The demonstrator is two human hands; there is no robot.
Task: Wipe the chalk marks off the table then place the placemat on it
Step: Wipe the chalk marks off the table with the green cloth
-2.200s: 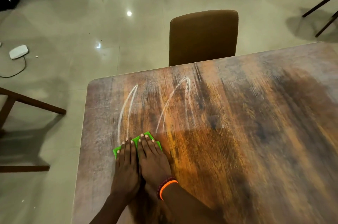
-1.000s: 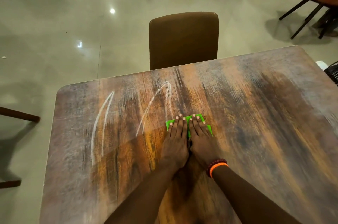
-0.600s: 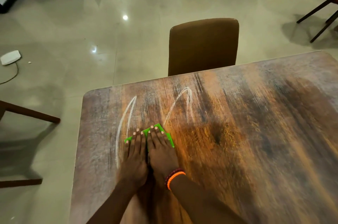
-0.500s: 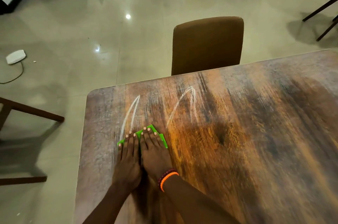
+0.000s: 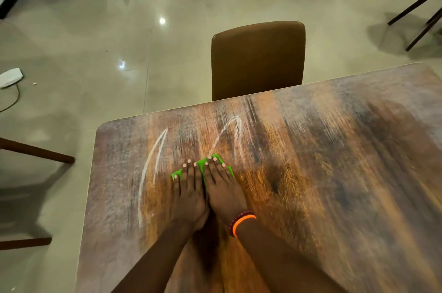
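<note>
Two white chalk arches mark the wooden table (image 5: 334, 173): a long left chalk mark (image 5: 153, 161) and a shorter right chalk mark (image 5: 229, 127). A folded green cloth (image 5: 202, 165) lies flat between them, just below the right arch. My left hand (image 5: 189, 192) and my right hand (image 5: 224, 192) press side by side on the cloth, fingers straight and pointing away from me. Only the cloth's far edge and corners show past my fingertips. An orange and red bracelet sits on my right wrist. No placemat is in view.
A brown padded chair (image 5: 258, 58) stands against the table's far edge, behind the chalk marks. Wooden chair legs (image 5: 35, 151) stand left of the table, and more chair legs (image 5: 416, 22) at the far right. A white device with a cable (image 5: 10, 76) lies on the tiled floor.
Both hands slid the green cloth right, from the foot of the left chalk mark to just below the right one. Earlier they swept right and back left.
</note>
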